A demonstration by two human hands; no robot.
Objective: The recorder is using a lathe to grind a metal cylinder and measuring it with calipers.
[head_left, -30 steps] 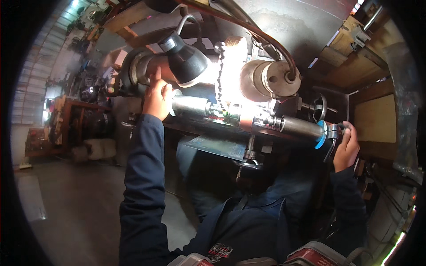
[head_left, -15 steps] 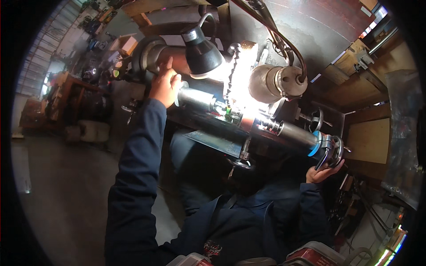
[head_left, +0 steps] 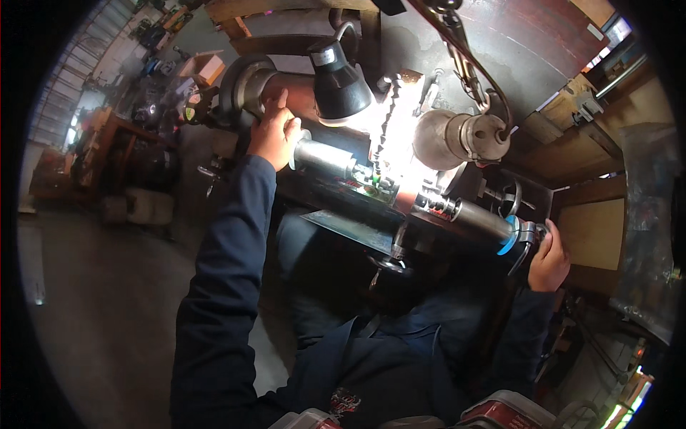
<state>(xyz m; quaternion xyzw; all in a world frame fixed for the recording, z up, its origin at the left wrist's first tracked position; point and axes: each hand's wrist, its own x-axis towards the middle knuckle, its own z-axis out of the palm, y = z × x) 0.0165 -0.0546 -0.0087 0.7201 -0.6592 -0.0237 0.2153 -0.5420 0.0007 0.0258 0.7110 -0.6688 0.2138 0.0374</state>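
A lathe-like machine runs across the middle, with a silver cylinder (head_left: pixel 325 159) on its left and a longer steel barrel (head_left: pixel 484 217) on its right. My left hand (head_left: pixel 273 137) rests by the left cylinder's end, against the reddish housing (head_left: pixel 294 91), index finger stretched out and thumb apart; its other fingers are partly hidden. At the barrel's far right end, beyond a blue ring (head_left: pixel 509 236), my right hand (head_left: pixel 549 263) is closed round the rim of a handwheel (head_left: pixel 541 232), mostly covered by the fingers. Glare washes out the small parts between the cylinders.
A black lamp (head_left: pixel 340 89) and a pale metal lamp (head_left: pixel 457 139) hang over the machine. Another handwheel (head_left: pixel 390 264) juts out at the front, below a metal tray (head_left: pixel 350 230). Wooden boards (head_left: pixel 593 222) stand at the right. Clear-lidded boxes (head_left: pixel 507 411) sit at the lower edge.
My right hand has moved from beneath the handwheel up to its right side. My left hand keeps its place on the machine. The whole view has shifted slightly.
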